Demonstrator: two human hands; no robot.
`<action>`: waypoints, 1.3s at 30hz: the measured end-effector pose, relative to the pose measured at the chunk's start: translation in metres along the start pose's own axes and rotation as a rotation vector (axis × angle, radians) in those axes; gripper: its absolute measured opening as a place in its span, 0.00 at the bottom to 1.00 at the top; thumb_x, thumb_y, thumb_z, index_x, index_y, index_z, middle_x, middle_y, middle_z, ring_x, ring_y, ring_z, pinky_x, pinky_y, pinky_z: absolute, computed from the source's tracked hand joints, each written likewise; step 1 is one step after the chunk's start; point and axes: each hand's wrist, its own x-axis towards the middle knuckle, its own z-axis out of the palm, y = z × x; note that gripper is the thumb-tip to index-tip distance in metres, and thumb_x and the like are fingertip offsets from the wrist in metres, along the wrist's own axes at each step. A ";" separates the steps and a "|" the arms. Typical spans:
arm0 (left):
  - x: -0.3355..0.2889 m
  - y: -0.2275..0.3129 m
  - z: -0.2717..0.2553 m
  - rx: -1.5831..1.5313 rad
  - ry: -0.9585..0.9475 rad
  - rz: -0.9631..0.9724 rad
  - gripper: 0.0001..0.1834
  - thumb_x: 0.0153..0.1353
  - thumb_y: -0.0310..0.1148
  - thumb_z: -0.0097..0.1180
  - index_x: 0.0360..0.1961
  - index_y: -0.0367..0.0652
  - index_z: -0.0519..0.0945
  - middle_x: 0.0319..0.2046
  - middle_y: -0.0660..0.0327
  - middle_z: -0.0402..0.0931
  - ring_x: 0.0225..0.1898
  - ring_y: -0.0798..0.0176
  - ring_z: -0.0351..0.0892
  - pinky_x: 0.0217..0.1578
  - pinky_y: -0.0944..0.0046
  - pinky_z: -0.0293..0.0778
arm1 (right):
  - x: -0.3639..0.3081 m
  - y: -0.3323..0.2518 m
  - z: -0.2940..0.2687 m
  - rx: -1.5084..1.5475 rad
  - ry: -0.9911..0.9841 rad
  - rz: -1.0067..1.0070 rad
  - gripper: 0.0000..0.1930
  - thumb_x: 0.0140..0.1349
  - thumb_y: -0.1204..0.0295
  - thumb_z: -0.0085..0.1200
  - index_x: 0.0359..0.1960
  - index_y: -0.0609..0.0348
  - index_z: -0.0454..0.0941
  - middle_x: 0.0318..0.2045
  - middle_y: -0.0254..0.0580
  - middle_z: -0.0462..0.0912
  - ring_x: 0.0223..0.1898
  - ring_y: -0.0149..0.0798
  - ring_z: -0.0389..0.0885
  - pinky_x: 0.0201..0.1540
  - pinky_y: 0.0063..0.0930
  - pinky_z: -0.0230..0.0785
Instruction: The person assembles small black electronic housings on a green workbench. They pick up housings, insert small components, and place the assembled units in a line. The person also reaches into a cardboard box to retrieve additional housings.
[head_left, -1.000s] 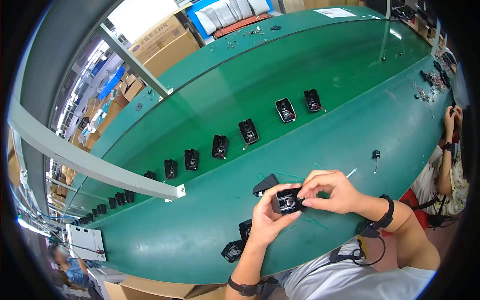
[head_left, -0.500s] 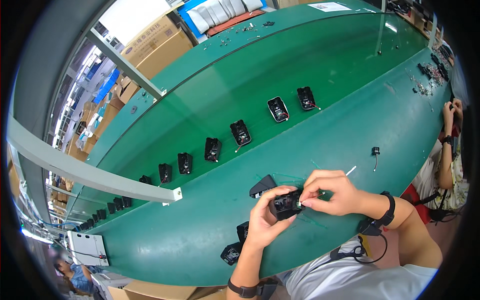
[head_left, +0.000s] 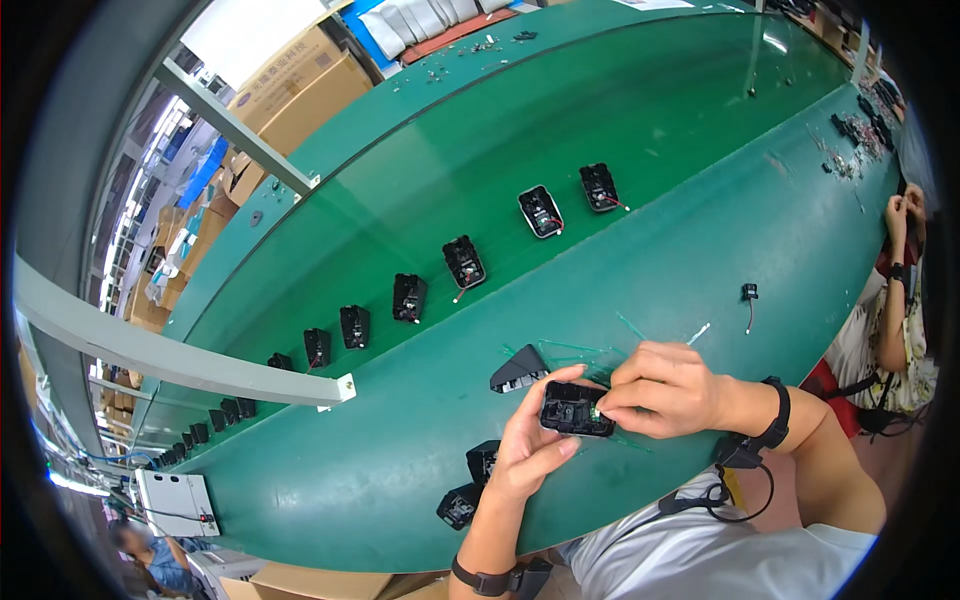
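Note:
My left hand (head_left: 530,445) is closed around an open black plastic housing (head_left: 570,412), its hollow inside facing up. At the housing's right end, the fingers of my right hand (head_left: 662,388) are pinched together over a small green part (head_left: 597,411); whatever they grip is hidden behind the fingertips. A wedge-shaped black housing (head_left: 518,370) lies just beyond my left hand. Two more black housings, one (head_left: 483,460) partly behind my left wrist and another (head_left: 460,506) nearer me, rest beside my forearm.
Beyond the green worktable (head_left: 330,480), a green conveyor belt (head_left: 520,130) carries several open black housings (head_left: 463,262) with short wires. Thin green strips (head_left: 570,350) and a small wired black part (head_left: 750,292) lie on the table. A metal post (head_left: 180,345) crosses at left; a co-worker's hands (head_left: 905,205) are at far right.
The housing in my left hand has turned so more of its inside shows. My right fingers stay at its end. The housings on the belt have shifted slightly left.

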 end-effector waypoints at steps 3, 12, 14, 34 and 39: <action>0.002 -0.004 0.000 0.034 0.015 0.003 0.39 0.52 0.19 0.55 0.69 0.36 0.60 0.57 0.52 0.70 0.58 0.60 0.73 0.59 0.60 0.69 | 0.001 0.001 -0.002 -0.040 0.009 -0.008 0.09 0.46 0.75 0.68 0.30 0.55 0.82 0.29 0.33 0.77 0.23 0.34 0.75 0.23 0.27 0.67; 0.005 -0.018 -0.004 0.163 0.065 0.040 0.40 0.58 0.19 0.61 0.70 0.34 0.57 0.64 0.55 0.62 0.60 0.64 0.69 0.57 0.62 0.72 | -0.002 0.002 -0.011 -0.049 -0.066 0.017 0.10 0.46 0.75 0.67 0.32 0.55 0.81 0.29 0.32 0.77 0.24 0.34 0.74 0.24 0.28 0.68; 0.008 -0.020 -0.002 0.194 0.061 0.061 0.40 0.58 0.19 0.60 0.70 0.34 0.56 0.67 0.55 0.58 0.61 0.63 0.67 0.57 0.62 0.71 | -0.004 0.003 -0.011 0.022 -0.083 0.049 0.11 0.46 0.75 0.67 0.33 0.55 0.82 0.30 0.32 0.77 0.25 0.34 0.74 0.24 0.29 0.68; 0.012 -0.020 0.010 0.183 0.070 0.177 0.40 0.60 0.25 0.60 0.71 0.31 0.54 0.64 0.52 0.61 0.64 0.58 0.65 0.63 0.57 0.63 | -0.006 0.005 -0.021 -0.008 -0.156 0.059 0.18 0.45 0.76 0.65 0.43 0.50 0.84 0.38 0.35 0.76 0.35 0.39 0.76 0.30 0.29 0.73; 0.018 -0.022 0.014 0.098 0.121 0.162 0.40 0.62 0.26 0.59 0.71 0.32 0.53 0.60 0.53 0.66 0.61 0.59 0.68 0.62 0.59 0.64 | 0.002 0.000 -0.026 0.033 -0.181 0.106 0.19 0.46 0.72 0.68 0.44 0.49 0.85 0.48 0.41 0.76 0.46 0.45 0.78 0.38 0.33 0.77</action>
